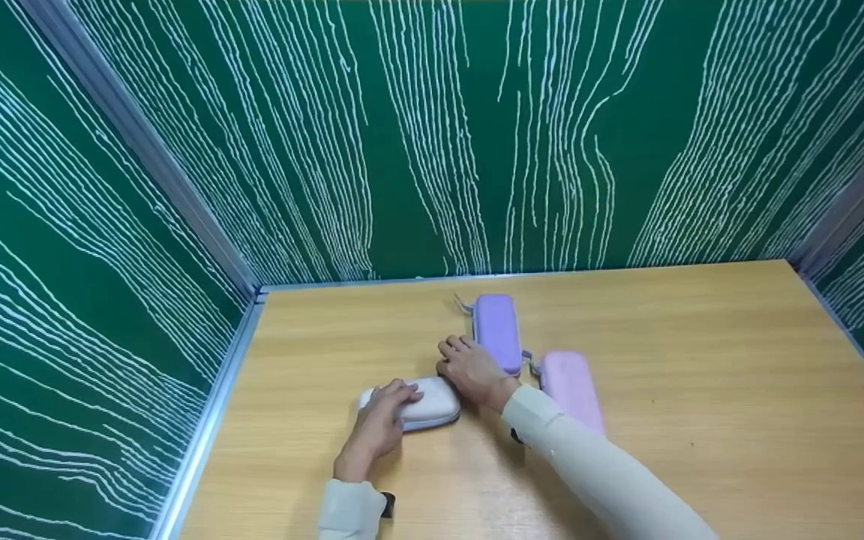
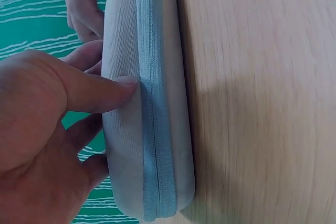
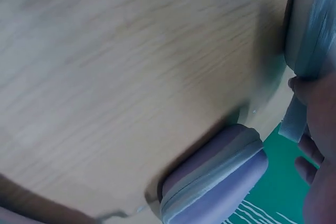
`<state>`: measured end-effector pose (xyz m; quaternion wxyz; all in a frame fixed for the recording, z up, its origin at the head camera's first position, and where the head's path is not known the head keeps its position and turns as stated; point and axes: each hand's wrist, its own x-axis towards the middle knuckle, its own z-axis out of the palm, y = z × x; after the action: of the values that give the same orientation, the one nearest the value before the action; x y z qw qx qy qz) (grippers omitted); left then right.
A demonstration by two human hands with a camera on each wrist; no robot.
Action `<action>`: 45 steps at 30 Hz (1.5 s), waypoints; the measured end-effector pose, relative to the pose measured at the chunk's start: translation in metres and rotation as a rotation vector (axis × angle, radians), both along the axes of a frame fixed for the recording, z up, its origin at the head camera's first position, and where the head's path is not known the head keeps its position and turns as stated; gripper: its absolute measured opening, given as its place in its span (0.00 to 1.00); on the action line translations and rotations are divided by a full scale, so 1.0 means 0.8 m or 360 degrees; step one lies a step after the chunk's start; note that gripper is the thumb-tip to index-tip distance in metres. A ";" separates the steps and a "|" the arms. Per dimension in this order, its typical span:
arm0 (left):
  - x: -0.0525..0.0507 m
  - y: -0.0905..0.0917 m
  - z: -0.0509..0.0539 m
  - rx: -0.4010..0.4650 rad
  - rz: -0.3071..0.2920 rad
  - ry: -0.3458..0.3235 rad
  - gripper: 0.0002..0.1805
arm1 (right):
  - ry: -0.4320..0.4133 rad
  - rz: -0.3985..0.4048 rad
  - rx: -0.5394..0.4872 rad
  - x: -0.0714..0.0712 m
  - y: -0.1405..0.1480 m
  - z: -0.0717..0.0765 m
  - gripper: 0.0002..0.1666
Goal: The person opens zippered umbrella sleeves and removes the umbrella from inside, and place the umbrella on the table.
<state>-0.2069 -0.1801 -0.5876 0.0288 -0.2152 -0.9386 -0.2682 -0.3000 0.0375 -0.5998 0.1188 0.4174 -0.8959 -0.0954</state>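
A white hard-shell zip case (image 1: 433, 403) lies on the table, its pale blue zip band (image 2: 155, 129) running along the side in the left wrist view. My left hand (image 1: 379, 421) grips its left part, thumb on the near face and fingers over the top. At the case's right end is my right hand (image 1: 475, 373), its thumb and finger pinching the corner beside a short grey strap (image 3: 294, 119). The zip pull is hidden from view. A purple zip case (image 1: 498, 334) lies just beyond the right hand, and a pink zip case (image 1: 573, 386) is partly under the right forearm.
The wooden table (image 1: 702, 420) is bordered by green panels (image 1: 417, 150) with white wavy lines at the back and sides. Metal rails (image 1: 214, 427) edge the table. Small straps (image 1: 463, 304) stick out from the purple and pink cases.
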 end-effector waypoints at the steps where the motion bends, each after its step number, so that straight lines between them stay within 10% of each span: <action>1: 0.000 0.000 0.000 0.0004 -0.0004 0.0012 0.28 | 0.0022 -0.0004 0.0024 0.001 0.001 0.000 0.11; 45: -0.002 -0.002 -0.002 0.0168 0.0004 -0.0089 0.21 | 0.0311 0.0046 0.0137 0.045 0.022 0.002 0.12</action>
<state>-0.2081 -0.1814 -0.5892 0.0144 -0.2047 -0.9238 -0.3232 -0.2640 0.0548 -0.5983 0.1890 0.4236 -0.8690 -0.1724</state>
